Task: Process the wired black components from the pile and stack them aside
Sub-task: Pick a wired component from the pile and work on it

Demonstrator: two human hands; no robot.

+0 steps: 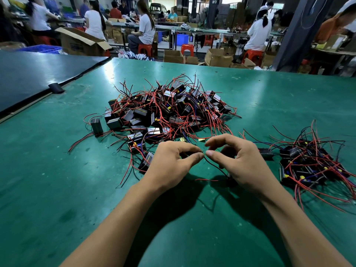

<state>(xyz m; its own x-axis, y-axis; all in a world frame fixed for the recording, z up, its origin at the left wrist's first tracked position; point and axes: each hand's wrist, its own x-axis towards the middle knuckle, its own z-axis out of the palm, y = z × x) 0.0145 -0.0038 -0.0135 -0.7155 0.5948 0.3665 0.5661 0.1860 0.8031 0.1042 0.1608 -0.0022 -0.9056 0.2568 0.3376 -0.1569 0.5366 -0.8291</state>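
On the green table [57, 180], the left hand [173, 160] is pinching the end of a thin black wire [214, 167] between thumb and forefinger. The right hand [242, 162] is curling in just beside that end; whether it is gripping, I cannot tell. The wire is trailing to a dark component [230, 181] half hidden under the right wrist. A small finished stack [308, 166] is lying to the right. Farther off, the much larger pile [169, 110] is waiting, so most work is probably remaining.

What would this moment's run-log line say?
left hand: pinches black wire | right hand: holds black component, mostly hidden | pile: centre | stack: right side
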